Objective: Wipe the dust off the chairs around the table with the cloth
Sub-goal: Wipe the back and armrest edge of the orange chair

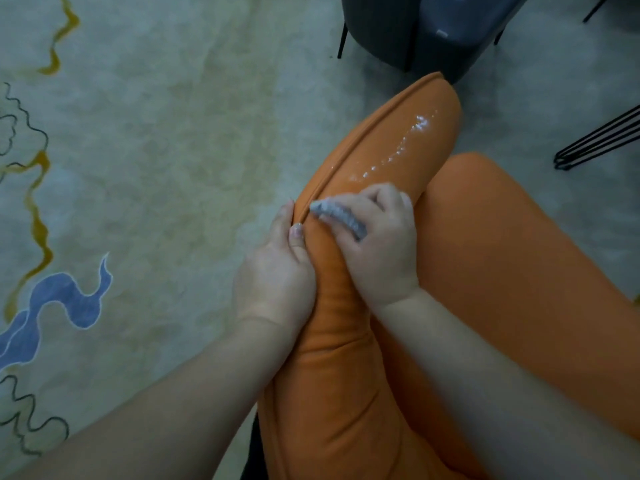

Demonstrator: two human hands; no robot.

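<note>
Head view: right hand (375,237) grips the bunched grey cloth (337,216) against the orange chair's padded backrest (391,147), whose long axis runs far-right from the fingers, while left hand (277,275), thumb curled on the seam, steadies its left edge.

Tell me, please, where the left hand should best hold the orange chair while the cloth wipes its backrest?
Probably the rounded top edge of the orange chair backrest, from the outer rug side, just behind the cloth. The piped seam there gives the thumb a ridge, as the left hand shows. This leaves the glossy top free for the right hand.
</note>
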